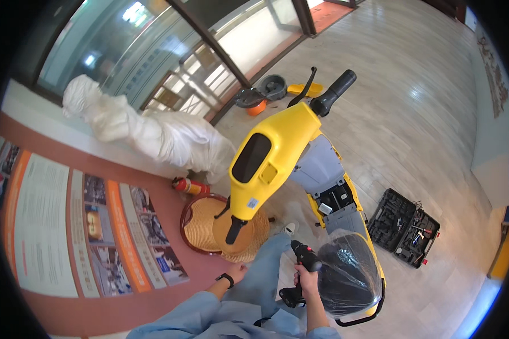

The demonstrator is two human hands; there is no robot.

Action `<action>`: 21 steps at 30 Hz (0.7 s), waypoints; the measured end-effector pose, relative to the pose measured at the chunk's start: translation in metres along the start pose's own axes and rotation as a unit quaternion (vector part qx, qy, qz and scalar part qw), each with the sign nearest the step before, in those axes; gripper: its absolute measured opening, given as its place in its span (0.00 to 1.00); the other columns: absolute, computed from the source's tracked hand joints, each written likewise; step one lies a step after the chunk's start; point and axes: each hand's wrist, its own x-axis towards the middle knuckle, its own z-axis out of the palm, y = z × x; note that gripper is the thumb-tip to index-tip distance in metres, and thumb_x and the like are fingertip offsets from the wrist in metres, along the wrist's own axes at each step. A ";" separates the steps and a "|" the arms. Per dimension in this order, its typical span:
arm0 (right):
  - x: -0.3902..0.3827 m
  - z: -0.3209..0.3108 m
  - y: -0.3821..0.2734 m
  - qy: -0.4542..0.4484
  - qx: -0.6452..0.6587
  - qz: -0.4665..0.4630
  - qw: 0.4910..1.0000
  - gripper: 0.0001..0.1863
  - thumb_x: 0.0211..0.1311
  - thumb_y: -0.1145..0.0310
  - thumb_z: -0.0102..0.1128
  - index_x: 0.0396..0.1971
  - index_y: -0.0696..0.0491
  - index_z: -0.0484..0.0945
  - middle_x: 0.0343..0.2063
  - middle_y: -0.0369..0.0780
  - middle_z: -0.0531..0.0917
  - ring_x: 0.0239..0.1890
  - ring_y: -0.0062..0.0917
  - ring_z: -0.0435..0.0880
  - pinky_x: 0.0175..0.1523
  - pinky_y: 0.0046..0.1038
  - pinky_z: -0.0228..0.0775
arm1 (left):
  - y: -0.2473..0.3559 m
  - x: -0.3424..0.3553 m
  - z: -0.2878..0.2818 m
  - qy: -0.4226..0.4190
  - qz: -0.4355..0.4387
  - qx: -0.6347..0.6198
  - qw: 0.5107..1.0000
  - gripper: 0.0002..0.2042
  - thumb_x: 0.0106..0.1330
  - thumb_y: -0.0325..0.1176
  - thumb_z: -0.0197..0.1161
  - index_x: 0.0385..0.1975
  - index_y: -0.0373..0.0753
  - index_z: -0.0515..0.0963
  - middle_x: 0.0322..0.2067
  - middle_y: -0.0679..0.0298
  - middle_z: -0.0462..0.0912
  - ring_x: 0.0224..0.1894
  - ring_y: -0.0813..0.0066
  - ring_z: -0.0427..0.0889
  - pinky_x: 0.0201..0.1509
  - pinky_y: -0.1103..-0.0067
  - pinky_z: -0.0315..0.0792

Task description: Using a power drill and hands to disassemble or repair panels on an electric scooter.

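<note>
My right hand (306, 281) grips a black cordless drill (303, 255), held upright beside the plastic-wrapped seat (345, 271) of a yellow scooter. My left hand (237, 272), with a dark band at the wrist, is closed near my leg; whatever it may hold is hidden. The scooter's yellow handlebar cover (283, 147) has a dark display panel (250, 158) and black grips. Behind the seat, the grey footboard (316, 166) shows an uncovered compartment (336, 199) with dark parts inside. A round woven stool (206, 229) sits under the left handlebar.
An open black toolbox (393, 217) lies on the floor at right. To the left stand a white statue (152, 138), a fire extinguisher (191, 186) and a display board (45, 226). Buckets (271, 87) and a yellow panel (305, 88) lie by the glass doors; a wall (492, 169) borders the right.
</note>
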 end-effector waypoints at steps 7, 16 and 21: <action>0.094 0.052 0.011 0.194 -0.175 -0.112 0.959 0.08 0.49 0.72 0.61 0.30 0.55 0.74 0.14 0.35 0.74 0.12 0.19 0.72 0.17 0.24 0.63 | 0.020 0.120 -0.034 -0.121 0.169 0.068 0.976 0.11 0.62 0.40 0.57 0.33 0.37 0.78 0.29 0.55 0.80 0.34 0.63 0.80 0.39 0.71 0.71; 0.237 0.073 0.022 0.221 -0.088 -0.277 0.931 0.11 0.49 0.69 0.65 0.31 0.59 0.78 0.20 0.41 0.80 0.20 0.26 0.79 0.27 0.30 0.70 | 0.083 0.222 -0.049 -0.080 0.455 0.310 0.831 0.07 0.58 0.36 0.59 0.28 0.39 0.74 0.28 0.56 0.76 0.35 0.57 0.77 0.37 0.66 0.70; 0.290 0.048 0.041 0.255 -0.166 -0.433 0.849 0.17 0.46 0.68 0.68 0.36 0.58 0.80 0.27 0.50 0.83 0.34 0.44 0.84 0.41 0.37 0.74 | 0.096 0.267 -0.032 -0.050 0.569 0.365 0.735 0.10 0.58 0.39 0.59 0.33 0.40 0.73 0.31 0.57 0.73 0.38 0.53 0.76 0.37 0.62 0.71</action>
